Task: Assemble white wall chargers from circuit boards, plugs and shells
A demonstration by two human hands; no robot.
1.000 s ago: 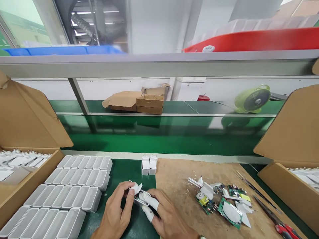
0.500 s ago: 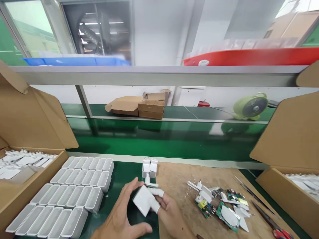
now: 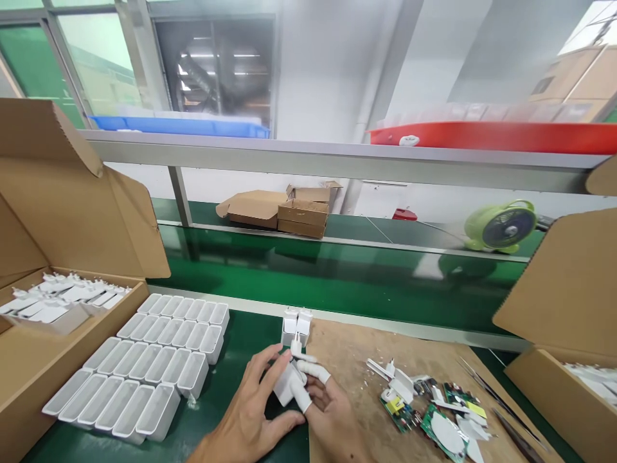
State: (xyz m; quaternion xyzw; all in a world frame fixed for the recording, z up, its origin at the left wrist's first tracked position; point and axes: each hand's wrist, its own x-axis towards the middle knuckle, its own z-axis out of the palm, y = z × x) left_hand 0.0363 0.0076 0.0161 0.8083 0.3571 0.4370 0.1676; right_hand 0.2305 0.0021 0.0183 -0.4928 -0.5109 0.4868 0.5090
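A white plastic housing [image 3: 285,384] with a smooth flat face is between my hands. My right hand [image 3: 332,411], with white covers on its thumb and index finger, pinches its right side. My left hand [image 3: 258,399] curves round its left side, index fingertip over its top and thumb below. Right behind it is a white plug piece [image 3: 297,346] with upright prongs; I cannot tell if it is joined to the housing. Farther back stand a few white housings [image 3: 290,323]. Left of my hands, white open cases [image 3: 159,408] lie in rows on the green surface.
Circuit boards [image 3: 446,432] and white plastic bits lie on a brown board [image 3: 347,347] at right, beside tweezers [image 3: 496,392] and a dark-jawed tool [image 3: 518,437]. Cardboard boxes of white parts stand at left [image 3: 96,334] and right [image 3: 540,373]. A shelf bar [image 3: 308,154] crosses above.
My left index finger has come in over the housing, which has tilted and is more covered. The view has shifted a little, so the scene sits farther right.
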